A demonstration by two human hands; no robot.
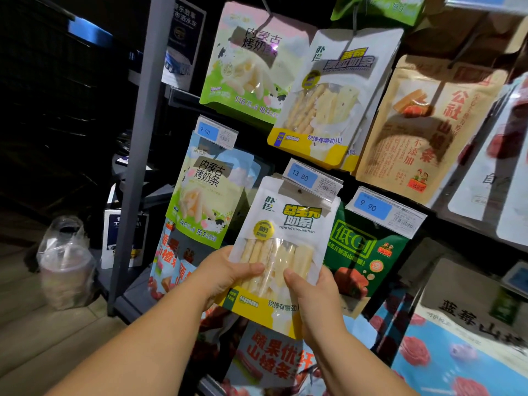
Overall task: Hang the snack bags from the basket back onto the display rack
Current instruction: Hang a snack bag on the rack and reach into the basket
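Snack bag (281, 224), light, floppy and likely slick, sits gripped at its lower edges by left hand (225, 277) and right hand (313, 295), fingers (251, 267) curled round it.

Both hands (228, 274) (311, 292) gripping white-yellow snack bag (285, 238), held against display rack (137, 155)

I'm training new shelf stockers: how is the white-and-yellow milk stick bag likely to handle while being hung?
Probably fairly stiff: the white-and-yellow bag stands upright above the left hand and right hand without drooping. Likely light, as both grip only its lower half. Its glossy film may be slippery.
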